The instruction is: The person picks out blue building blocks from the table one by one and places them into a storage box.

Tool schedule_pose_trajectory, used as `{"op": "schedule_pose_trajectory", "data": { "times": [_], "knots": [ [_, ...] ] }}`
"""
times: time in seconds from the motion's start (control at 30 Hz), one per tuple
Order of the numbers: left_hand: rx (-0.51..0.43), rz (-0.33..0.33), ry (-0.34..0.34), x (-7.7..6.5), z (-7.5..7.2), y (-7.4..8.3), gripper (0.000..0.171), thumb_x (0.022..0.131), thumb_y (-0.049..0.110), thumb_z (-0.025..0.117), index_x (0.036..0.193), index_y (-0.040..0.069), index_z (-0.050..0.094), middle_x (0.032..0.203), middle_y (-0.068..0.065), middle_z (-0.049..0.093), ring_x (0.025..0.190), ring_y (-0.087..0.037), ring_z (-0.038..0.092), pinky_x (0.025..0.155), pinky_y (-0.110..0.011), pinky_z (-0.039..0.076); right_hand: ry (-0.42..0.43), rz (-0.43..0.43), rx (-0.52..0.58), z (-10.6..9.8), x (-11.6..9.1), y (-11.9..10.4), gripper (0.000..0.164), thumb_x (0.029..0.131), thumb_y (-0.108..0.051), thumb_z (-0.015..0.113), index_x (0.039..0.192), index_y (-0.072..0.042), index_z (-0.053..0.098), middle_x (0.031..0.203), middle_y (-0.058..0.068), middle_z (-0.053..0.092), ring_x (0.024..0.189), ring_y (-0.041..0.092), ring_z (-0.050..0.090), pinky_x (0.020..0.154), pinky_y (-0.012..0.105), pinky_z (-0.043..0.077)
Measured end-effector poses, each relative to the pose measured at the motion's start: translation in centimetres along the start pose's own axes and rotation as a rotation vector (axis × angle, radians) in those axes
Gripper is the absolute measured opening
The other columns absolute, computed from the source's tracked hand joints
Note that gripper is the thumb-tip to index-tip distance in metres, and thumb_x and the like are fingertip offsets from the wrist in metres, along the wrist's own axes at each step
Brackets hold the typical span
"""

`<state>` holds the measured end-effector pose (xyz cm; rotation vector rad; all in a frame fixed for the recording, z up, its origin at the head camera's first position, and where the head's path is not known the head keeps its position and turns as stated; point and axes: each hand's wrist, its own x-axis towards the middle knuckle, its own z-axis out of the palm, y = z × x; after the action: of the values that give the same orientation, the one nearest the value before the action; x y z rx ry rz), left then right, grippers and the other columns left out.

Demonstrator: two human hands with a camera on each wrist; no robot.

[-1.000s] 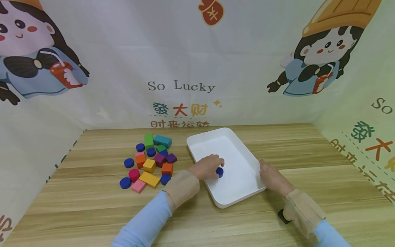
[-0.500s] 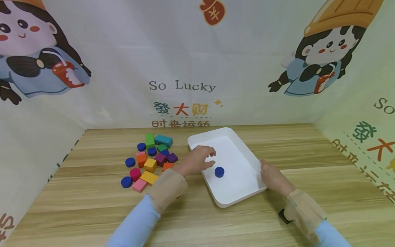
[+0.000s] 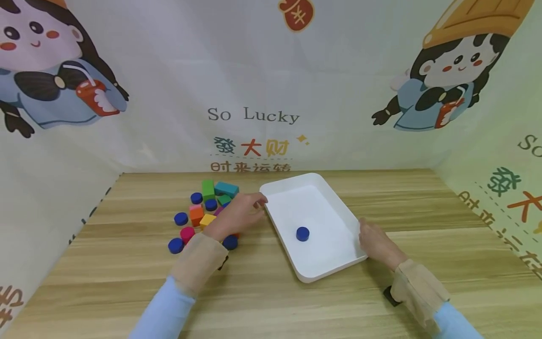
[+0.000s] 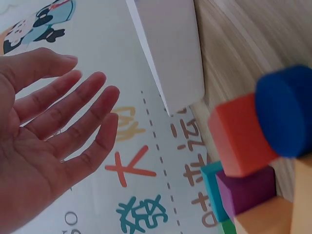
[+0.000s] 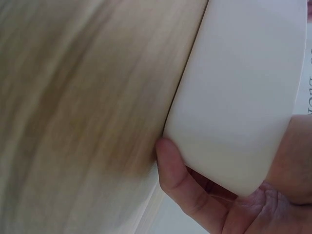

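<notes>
a: where does the tray lie?

b: it lies on the table, to the right of the group of blocks.

a: and what lies in it?

b: one single disc, in the front half, closer to the left wall than to the right one.

a: how is the group itself placed?

b: two long blocks lie at its back; other discs lie among the blocks and on their left side.

a: and the hands?

b: the left hand is above the group's right part, near the tray; the right hand touches the tray at its front right corner.

a: what is behind?

b: the cloth, behind the table and at both sides.
</notes>
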<state>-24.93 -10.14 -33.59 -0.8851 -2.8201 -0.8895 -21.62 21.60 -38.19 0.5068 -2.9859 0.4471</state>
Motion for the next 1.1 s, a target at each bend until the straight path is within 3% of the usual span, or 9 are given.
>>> {"op": "schedule_pose_trajectory", "data": {
  "times": [0.27, 0.47, 0.63, 1.1],
  "knots": [
    [0.040, -0.045, -0.047, -2.1, -1.0, -1.5, 0.029, 0.081, 0.005, 0.058, 0.108, -0.005, 0.056, 0.104, -0.023, 0.063, 0.091, -0.032, 0.057, 0.082, -0.045, 0.051, 0.010, -0.013, -0.003, 0.0, 0.1, 0.1, 0.019, 0.078, 0.010, 0.045, 0.093, 0.021, 0.040, 0.056, 0.018, 0.050, 0.047, 0.022, 0.046, 0.041, 0.037, 0.047],
    [0.045, -0.031, -0.027, -3.4, -1.9, -2.3, 0.024, 0.079, 0.005, 0.062, 0.102, -0.002, 0.056, 0.095, -0.022, 0.065, 0.084, -0.031, 0.059, 0.076, -0.045, 0.053, 0.020, -0.018, 0.004, 0.0, 0.1, 0.2, 0.017, 0.078, 0.011, 0.045, 0.092, 0.020, 0.041, 0.055, 0.018, 0.049, 0.045, 0.021, 0.046, 0.039, 0.036, 0.047],
    [0.071, -0.141, -0.079, -4.4, -2.5, -2.5, 0.033, 0.079, 0.007, 0.063, 0.109, -0.004, 0.055, 0.099, -0.021, 0.063, 0.085, -0.030, 0.056, 0.079, -0.045, 0.052, 0.000, 0.010, 0.018, -0.1, 0.1, 0.1, 0.020, 0.079, 0.010, 0.045, 0.095, 0.021, 0.040, 0.060, 0.023, 0.053, 0.051, 0.024, 0.049, 0.044, 0.038, 0.049],
    [0.141, -0.140, -0.118, -6.6, -1.7, -3.2, 0.039, 0.074, 0.007, 0.068, 0.109, -0.007, 0.056, 0.102, -0.022, 0.063, 0.092, -0.033, 0.057, 0.080, -0.047, 0.051, 0.013, -0.002, 0.015, 0.0, 0.0, 0.1, 0.021, 0.078, 0.010, 0.046, 0.095, 0.022, 0.040, 0.061, 0.024, 0.053, 0.051, 0.025, 0.050, 0.044, 0.039, 0.050]
  ]
}}
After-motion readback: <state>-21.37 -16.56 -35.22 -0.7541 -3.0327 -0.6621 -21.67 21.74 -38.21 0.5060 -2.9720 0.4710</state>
